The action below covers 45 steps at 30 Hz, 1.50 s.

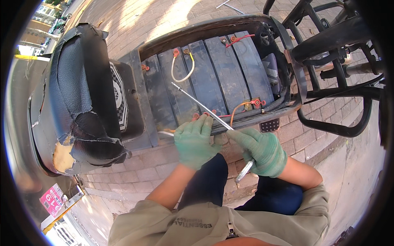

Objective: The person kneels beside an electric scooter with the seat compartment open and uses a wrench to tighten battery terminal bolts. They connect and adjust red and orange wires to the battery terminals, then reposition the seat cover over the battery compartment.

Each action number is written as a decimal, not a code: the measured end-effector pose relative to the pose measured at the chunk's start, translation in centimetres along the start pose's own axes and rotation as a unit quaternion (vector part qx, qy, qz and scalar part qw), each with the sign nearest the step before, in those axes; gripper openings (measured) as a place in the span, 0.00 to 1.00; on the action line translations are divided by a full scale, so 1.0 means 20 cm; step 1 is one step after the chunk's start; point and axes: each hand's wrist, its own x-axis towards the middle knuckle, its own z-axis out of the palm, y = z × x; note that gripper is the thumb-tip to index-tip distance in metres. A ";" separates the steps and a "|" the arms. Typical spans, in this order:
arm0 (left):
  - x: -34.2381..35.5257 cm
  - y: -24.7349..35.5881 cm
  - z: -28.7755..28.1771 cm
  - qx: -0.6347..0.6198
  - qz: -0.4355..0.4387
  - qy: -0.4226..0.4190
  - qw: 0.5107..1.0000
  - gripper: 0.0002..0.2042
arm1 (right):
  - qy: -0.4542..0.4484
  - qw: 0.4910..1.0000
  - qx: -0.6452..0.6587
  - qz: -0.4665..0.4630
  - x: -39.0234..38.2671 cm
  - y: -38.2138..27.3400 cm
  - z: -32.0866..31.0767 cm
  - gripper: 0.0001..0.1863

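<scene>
Both my hands wear green knit work gloves. My right hand (262, 151) is closed round a long-shafted silver wrench (196, 101). Its thin shaft slants up and left over the batteries, and a short cross piece sticks out below my palm. My left hand (196, 142) lies at the near rim of the battery compartment, fingers stretched over the red-capped terminals (196, 116), thumb apart; its fingertips partly hide them. Several dark batteries (193, 82) stand side by side in the compartment. A pale loop of cable (182, 80) joins two far terminals; an orange cable (234, 111) runs near the wrench shaft.
A torn black seat (82, 98) stands tipped up at the left. Black frame tubes (340, 127) rise at the right, beside a black pedal (269, 125). Corrugated conduit (269, 108) follows the near rim. Thin metal rods (232, 7) lie on the brick paving (123, 18) beyond.
</scene>
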 end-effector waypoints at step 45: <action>-0.02 0.02 -0.01 -0.014 -0.012 0.005 1.000 0.28 | 0.159 0.969 -0.108 0.156 -0.17 0.06 -0.24 0.17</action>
